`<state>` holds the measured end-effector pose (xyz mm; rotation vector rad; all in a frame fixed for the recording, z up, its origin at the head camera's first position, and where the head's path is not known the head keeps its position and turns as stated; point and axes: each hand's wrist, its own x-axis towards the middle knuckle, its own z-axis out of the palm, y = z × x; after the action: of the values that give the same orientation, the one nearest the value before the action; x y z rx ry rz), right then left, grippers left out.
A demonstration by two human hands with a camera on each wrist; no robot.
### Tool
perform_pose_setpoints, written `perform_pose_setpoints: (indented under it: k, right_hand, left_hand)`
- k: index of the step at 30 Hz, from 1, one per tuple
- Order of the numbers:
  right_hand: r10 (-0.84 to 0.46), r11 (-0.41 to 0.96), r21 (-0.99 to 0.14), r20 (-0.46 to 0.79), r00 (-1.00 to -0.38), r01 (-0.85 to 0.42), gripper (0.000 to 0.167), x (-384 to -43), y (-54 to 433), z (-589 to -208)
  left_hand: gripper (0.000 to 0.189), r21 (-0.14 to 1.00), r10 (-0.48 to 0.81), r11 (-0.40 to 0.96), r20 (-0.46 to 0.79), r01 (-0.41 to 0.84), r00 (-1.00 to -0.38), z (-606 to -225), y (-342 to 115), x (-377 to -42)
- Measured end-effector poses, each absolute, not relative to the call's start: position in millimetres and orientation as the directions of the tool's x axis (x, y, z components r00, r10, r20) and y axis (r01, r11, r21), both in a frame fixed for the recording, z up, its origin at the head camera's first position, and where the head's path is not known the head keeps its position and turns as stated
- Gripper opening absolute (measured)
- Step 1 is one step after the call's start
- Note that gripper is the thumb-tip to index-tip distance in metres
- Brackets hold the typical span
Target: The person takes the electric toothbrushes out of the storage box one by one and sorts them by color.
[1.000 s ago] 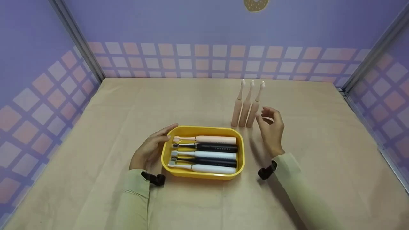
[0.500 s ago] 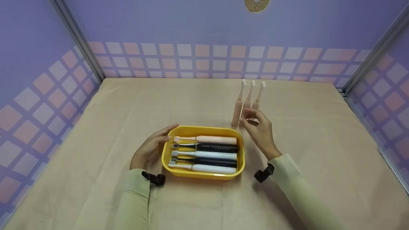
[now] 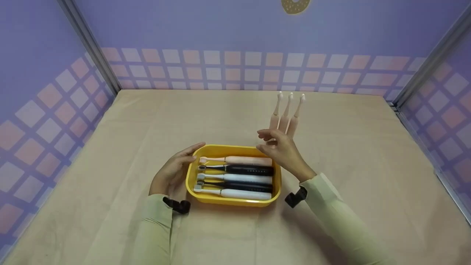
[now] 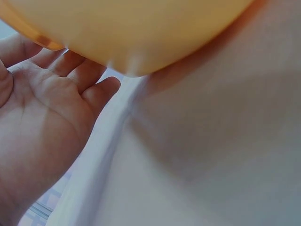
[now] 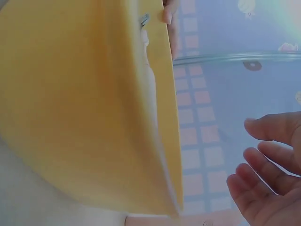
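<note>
A yellow box (image 3: 233, 202) holds several electric toothbrushes lying side by side: a pink one (image 3: 248, 160), black ones and white ones (image 3: 246, 194). My left hand (image 3: 173, 169) grips the box's left end, thumb at the rim and fingers along the outer wall, seen also in the left wrist view. Over the box's back right corner is my right hand (image 3: 285, 152), fingers loosely bent, nothing between thumb and fingertips. Just behind it three pink electric toothbrushes (image 3: 284, 123) stand upright in a row, their lower handles partly hidden by the hand.
A beige cloth (image 3: 184, 117) covers the table. Purple panels with pink and white squares (image 3: 232, 73) enclose the back and sides, joined by metal posts (image 3: 92, 48) at the corners.
My right hand has moved left from beside the rightmost standing toothbrush, across the front of the row, to the box's back right corner. The left hand, box and toothbrushes have stayed put.
</note>
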<state>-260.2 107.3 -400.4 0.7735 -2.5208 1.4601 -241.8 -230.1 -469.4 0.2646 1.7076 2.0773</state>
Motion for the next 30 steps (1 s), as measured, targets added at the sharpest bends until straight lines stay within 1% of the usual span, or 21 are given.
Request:
perform_pose_setpoints:
  k: [7, 12, 16, 22, 24, 30]
  right_hand:
    - [-0.475, 0.483, -0.738, 0.232, -0.849, -0.472, 0.038, -260.6, 98.1, -395.2]
    - [-0.533, 0.54, -0.681, 0.18, -0.827, -0.496, 0.038, -263.1, 92.1, -393.2]
    - [-0.562, 0.586, -0.639, 0.122, -0.818, -0.498, 0.038, -264.9, 87.7, -391.0]
    - [-0.584, 0.655, -0.592, -0.003, -0.812, -0.469, 0.037, -266.5, 83.3, -390.7]
    - [-0.594, 0.667, -0.572, -0.02, -0.805, -0.478, 0.036, -266.8, 82.4, -390.7]
    - [-0.624, 0.675, -0.515, -0.015, -0.782, -0.528, 0.033, -267.5, 79.8, -391.5]
  left_hand:
    - [0.054, 0.97, 0.449, -0.136, -0.121, -0.202, -0.885, -469.3, -230.3, -242.3]
    - [0.055, 0.967, 0.45, -0.154, -0.113, -0.201, -0.886, -468.0, -229.6, -241.4]
    - [0.055, 0.968, 0.449, -0.156, -0.109, -0.198, -0.887, -468.1, -229.5, -241.3]
    - [0.055, 0.967, 0.446, -0.154, -0.114, -0.201, -0.888, -468.6, -229.4, -241.7]
    - [0.055, 0.966, 0.443, -0.155, -0.118, -0.205, -0.889, -469.0, -229.4, -242.0]
    - [0.057, 0.95, 0.44, -0.191, -0.143, -0.249, -0.886, -467.9, -227.5, -241.0]
